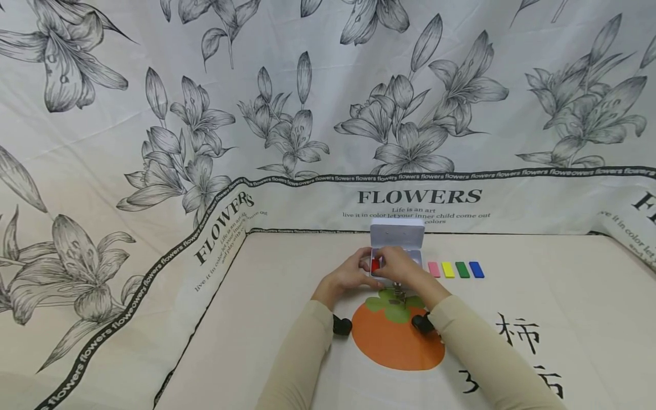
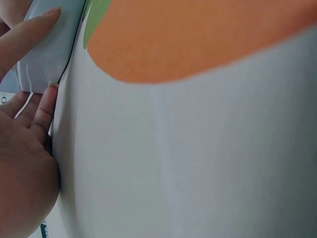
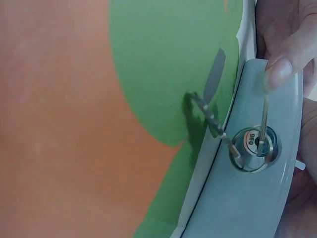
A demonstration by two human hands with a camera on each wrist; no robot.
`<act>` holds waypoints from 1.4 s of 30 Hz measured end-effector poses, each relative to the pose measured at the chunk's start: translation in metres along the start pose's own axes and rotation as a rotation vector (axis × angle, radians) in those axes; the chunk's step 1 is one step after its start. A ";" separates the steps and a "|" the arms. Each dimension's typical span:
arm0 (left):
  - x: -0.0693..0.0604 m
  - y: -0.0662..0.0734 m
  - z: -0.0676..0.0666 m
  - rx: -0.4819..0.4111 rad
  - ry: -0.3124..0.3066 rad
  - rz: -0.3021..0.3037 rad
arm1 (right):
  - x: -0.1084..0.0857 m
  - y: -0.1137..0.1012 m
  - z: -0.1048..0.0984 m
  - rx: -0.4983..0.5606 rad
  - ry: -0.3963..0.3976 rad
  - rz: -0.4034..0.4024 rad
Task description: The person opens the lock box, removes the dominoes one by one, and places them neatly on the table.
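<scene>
A small white box (image 1: 397, 234) stands with its lid raised; a lock with a key (image 3: 255, 146) sits in its front. My left hand (image 1: 351, 272) holds the box at its left side, the thumb lying across the front face. My right hand (image 1: 400, 265) reaches over the front rim into the box, fingertips pinching a red block (image 1: 376, 266) near the left wall. The right fingers partly cover the block. In the left wrist view, the left hand (image 2: 25, 168) has its fingers against the box (image 2: 49, 49). The right hand (image 3: 299, 183) shows only partly in the right wrist view.
Right of the box lie a pink block (image 1: 434, 269), a yellow block (image 1: 448, 270), a green block (image 1: 463, 270) and a blue block (image 1: 476, 270) in a row. An orange persimmon print (image 1: 394, 341) covers the cloth in front. Flowered fabric (image 1: 287, 205) rises behind and to the left.
</scene>
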State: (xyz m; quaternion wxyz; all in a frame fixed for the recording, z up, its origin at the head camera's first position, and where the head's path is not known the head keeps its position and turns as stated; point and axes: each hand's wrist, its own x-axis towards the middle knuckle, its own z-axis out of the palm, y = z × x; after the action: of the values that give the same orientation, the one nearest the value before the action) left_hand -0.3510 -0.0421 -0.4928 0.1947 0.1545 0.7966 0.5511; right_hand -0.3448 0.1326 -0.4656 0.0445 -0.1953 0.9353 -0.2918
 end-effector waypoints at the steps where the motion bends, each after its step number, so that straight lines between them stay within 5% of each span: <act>1: 0.000 0.000 0.000 0.001 0.000 0.002 | 0.000 0.000 0.000 0.001 -0.002 0.004; 36: 0.001 -0.004 -0.002 0.041 0.015 0.048 | -0.002 0.004 -0.006 -0.062 -0.028 -0.077; 42: 0.001 -0.004 -0.001 0.030 0.014 0.036 | -0.001 0.002 -0.002 -0.069 -0.013 -0.040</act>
State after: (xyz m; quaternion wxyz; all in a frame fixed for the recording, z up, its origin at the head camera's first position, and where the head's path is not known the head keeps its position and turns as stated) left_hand -0.3526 -0.0441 -0.4962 0.1767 0.1678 0.8031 0.5437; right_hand -0.3449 0.1356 -0.4645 0.0378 -0.2174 0.9404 -0.2588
